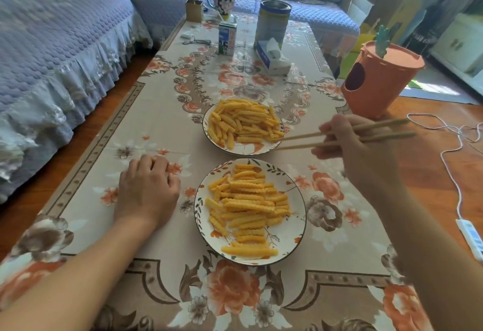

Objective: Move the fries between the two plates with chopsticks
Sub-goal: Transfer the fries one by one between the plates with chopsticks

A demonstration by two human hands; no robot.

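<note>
While the surface [109, 163] carries both plates, fries fill the far plate [209, 132] and near plate [295, 236]. The left hand [149, 189] rests loosely curled, holding nothing. The right hand [350, 148] grips parted chopsticks [300, 141] at the far plate's rim; pinching one fry mid-length should work best.

Two plates are sitting on the table [162, 247], the far plate [209, 132] just behind the near plate [295, 229], fries [248, 200] lying in both. A milk carton [227, 39], tin [272, 21] and tissue pack [271, 60] are standing farther back, a bin [376, 80] off right.
</note>
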